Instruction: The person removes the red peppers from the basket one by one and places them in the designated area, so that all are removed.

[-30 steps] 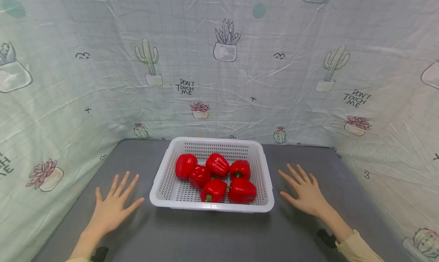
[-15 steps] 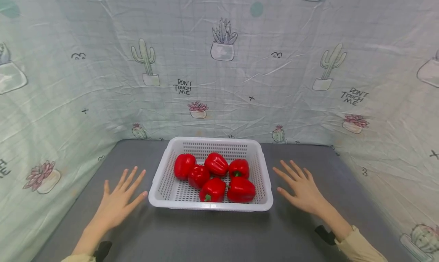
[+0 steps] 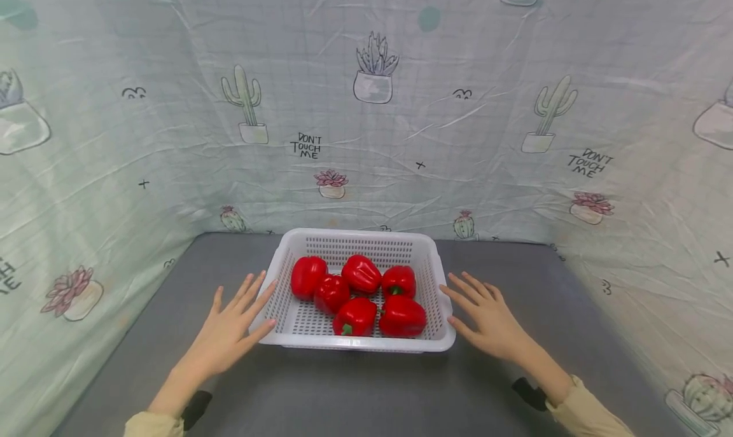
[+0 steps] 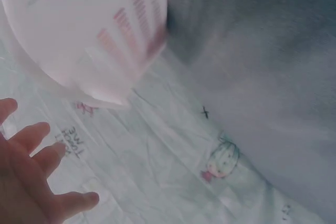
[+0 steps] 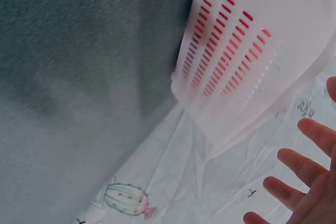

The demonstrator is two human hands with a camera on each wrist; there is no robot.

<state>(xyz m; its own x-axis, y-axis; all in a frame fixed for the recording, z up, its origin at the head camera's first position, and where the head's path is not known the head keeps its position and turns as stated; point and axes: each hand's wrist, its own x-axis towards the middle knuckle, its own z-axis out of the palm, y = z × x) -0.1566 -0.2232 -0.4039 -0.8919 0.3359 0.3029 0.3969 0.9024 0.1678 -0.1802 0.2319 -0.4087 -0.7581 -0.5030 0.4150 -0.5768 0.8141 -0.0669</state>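
A person's left hand [image 3: 227,331] and right hand [image 3: 489,320], fingers spread and grasping nothing, are hovering at opposite ends of a white basket [image 3: 352,343] of red peppers [image 3: 356,315] on a gray bench [image 3: 355,395], seemingly at the approach step, the next move probably calling for an even grip.

Pale yellow sleeves [image 3: 585,414], black wrist pieces [image 3: 529,394]

Soft light leaves shadow beside the basket [image 3: 357,343]; wrist views look hazy.
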